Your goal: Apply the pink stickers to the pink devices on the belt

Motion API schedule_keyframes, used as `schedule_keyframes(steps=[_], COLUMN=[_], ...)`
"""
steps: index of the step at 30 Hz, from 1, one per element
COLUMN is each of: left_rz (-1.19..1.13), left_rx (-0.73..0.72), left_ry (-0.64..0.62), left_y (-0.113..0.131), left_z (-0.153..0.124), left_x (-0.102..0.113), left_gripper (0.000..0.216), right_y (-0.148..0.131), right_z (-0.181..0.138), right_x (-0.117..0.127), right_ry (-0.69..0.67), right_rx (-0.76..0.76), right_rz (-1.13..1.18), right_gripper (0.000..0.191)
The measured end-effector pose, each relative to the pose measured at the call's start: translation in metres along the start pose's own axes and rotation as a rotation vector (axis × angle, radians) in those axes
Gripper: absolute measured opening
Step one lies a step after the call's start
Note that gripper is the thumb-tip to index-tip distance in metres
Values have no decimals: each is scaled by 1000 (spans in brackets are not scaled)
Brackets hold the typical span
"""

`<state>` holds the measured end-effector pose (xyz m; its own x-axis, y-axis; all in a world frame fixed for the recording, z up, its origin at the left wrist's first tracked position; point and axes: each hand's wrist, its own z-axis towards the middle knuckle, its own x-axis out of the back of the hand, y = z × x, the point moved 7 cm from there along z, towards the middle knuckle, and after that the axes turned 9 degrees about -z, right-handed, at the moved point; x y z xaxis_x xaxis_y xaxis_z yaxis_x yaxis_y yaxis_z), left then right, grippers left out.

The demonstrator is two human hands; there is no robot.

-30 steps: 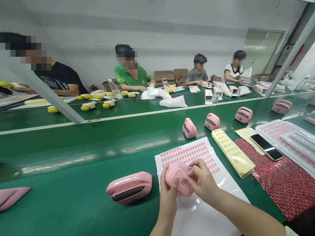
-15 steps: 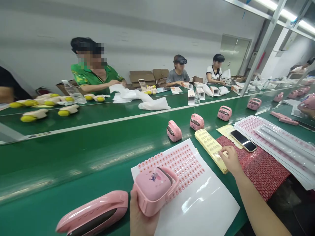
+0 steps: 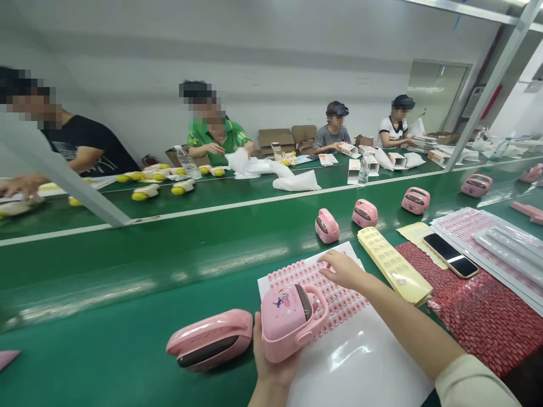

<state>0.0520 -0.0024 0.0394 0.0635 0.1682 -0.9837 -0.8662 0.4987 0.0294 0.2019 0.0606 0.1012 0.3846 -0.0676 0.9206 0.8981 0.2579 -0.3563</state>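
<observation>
My left hand (image 3: 275, 364) supports from below a pink, boxy device with a carry handle and a small printed cartoon (image 3: 282, 322). It is tilted over a white sheet with rows of small pink-and-red stickers (image 3: 339, 308). Above the upper part of that sheet is my right hand (image 3: 343, 270), its fingers drawn together; whatever may be between the fingertips is too small to make out. To the left, a second pink device with a dark panel (image 3: 214, 342) lies on the green belt. A stack of pale yellow label sheets (image 3: 390, 263) rests right of the sticker sheet.
Several pink devices (image 3: 326, 226) stand along the green belt (image 3: 127, 299). A phone (image 3: 450, 255) lies on red bubble wrap (image 3: 487, 305), beside more sticker sheets (image 3: 460, 223). Co-workers sit across the line behind bottles, boxes and white bags (image 3: 297, 181). A metal post (image 3: 492, 85) rises at right.
My right hand has moved left from the yellow label stack to over the sticker sheet. My left hand still holds the pink device. The view has turned left.
</observation>
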Motion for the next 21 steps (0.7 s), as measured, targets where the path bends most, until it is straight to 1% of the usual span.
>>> schedule_keyframes(steps=[2,4,6,8,11,13,15,17,19,21], left_rz=[-45,-49,-11,45,98,98,88,79,62,41], left_rx=[40,41,-19,-111,-218,-240,-253,-272,-281,-281], left_ry=[-88,-116,-67,17,116,149,160,157,151,149], left_y=[-6,-8,-7,-2,3,4,4,5,4,3], left_z=[2,3,3,2,-1,-2,-2,-2,-2,-1], left_x=[-6,-7,-3,2,7,8,8,7,6,6], left_gripper=[50,51,47,41,39,43,49,53,55,58], right_y=[-8,-8,-5,0,3,-2,-15,-36,-55,-65], right_z=[30,51,60,61,43,19,-8,-32,-48,-56], right_x=[-22,-37,-44,-44,-30,-19,-13,-11,-13,-17], right_ry=[-25,-3,29,80,197,300,387,417,435,457], right_rx=[-55,-103,-117,-136,-187,-226,-226,-177,-169,-201], right_rz=[96,141,177,232,321,470,694,830,862,873], right_gripper=[26,21,10,9,8,8,10,14,17,16])
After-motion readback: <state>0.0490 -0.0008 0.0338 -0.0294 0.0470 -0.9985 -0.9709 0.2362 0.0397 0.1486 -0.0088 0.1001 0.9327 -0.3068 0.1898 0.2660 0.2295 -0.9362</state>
